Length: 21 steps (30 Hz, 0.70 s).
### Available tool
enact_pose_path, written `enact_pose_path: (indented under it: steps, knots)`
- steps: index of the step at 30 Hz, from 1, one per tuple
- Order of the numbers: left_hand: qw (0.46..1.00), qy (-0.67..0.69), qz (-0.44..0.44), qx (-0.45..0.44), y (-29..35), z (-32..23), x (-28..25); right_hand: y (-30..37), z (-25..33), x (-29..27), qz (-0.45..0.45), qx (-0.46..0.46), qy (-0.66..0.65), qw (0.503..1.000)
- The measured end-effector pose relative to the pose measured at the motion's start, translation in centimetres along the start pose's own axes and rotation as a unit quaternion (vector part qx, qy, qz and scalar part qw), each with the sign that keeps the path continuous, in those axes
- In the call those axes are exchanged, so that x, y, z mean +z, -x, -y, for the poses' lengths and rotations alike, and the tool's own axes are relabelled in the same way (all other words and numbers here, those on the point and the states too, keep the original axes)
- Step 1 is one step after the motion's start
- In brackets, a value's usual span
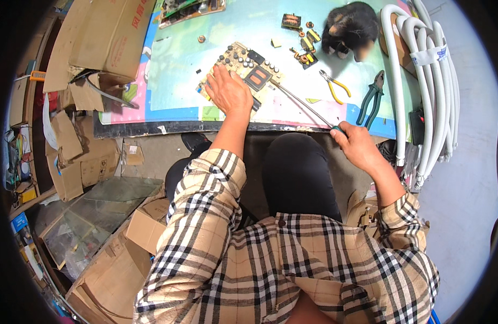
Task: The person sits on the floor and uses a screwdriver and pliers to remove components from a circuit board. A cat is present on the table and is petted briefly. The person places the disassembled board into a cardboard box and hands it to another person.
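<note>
A tan circuit board, crowded with black capacitors and other parts, lies on the table near its front edge. My left hand rests palm down across the board's left side, fingers stretched out and pressing on it. A long screwdriver is gripped in my right hand, which wraps around its dark green handle at the table edge. The screwdriver's shaft slants up and left, its tip at the right edge of a square black transformer on the board. Whether the tip is wedged under the transformer cannot be made out.
Yellow-handled cutters and green-handled pliers lie to the right. Loose coils and transformers sit behind, beside a black furry shape, partly blurred. White corrugated hose is coiled at right; a cardboard box stands at left.
</note>
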<state>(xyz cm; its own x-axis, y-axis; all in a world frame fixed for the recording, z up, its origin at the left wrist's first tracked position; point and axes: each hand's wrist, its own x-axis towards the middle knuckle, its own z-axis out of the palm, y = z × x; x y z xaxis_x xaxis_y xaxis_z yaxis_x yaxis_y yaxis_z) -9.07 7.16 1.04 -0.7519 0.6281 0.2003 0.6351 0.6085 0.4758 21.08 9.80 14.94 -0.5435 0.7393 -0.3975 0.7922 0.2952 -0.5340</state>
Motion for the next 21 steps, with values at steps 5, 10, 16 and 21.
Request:
enact_pose_path:
  steps: [5,10,16,21]
  knots:
    - [0.999,-0.011,-0.025,-0.017,0.4,-0.7,0.4,-1.5,0.9,-4.1,0.127,0.069,-0.067,0.987]
    - [0.999,-0.024,-0.027,0.003,0.8,-0.7,0.7,-4.3,4.0,-8.2,0.222,0.15,-0.061,0.961]
    - [0.999,-0.041,-0.022,0.014,0.8,-0.8,0.9,-9.4,8.8,-12.2,0.314,0.151,0.041,0.936]
    - [0.999,-0.037,-0.037,0.004,1.1,-0.2,1.3,-8.9,8.4,-9.3,0.272,0.149,0.103,0.945]
